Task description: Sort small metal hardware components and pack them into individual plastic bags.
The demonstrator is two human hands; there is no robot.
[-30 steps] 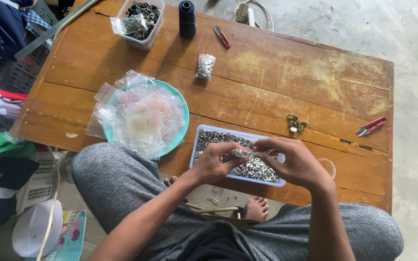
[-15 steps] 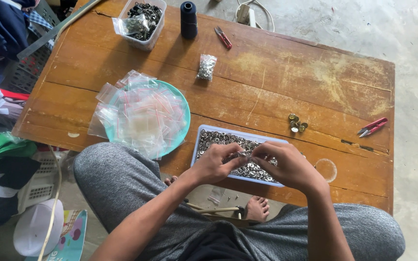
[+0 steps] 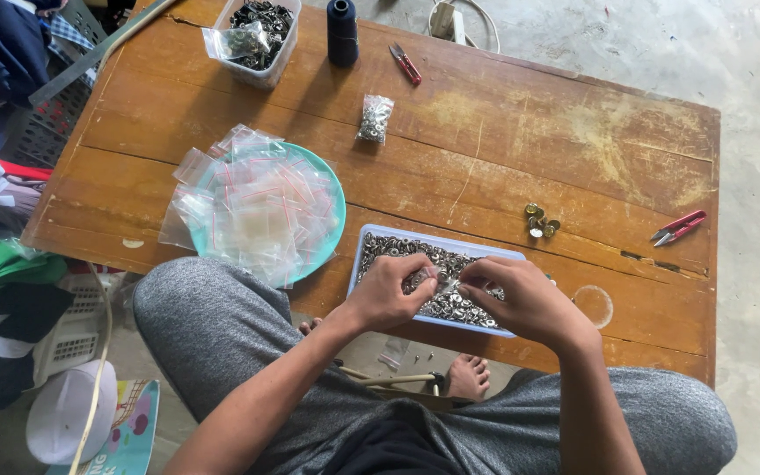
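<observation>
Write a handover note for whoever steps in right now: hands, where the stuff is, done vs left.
Left hand: over the blue tray, fingers pinched on small metal pieces; exactly what it holds is too small to tell.
Right hand: over the same tray, fingertips meeting the left hand's.
Tray: at the near table edge, full of small silver metal pieces.
Empty zip bags: heaped on the teal plate, left of the tray.
Done: one filled small bag lies mid-table; a clear tub at the far edge holds more.
Left: tray full, many bags empty.
Also there: black thread spool, two red snips, brass pieces.
</observation>
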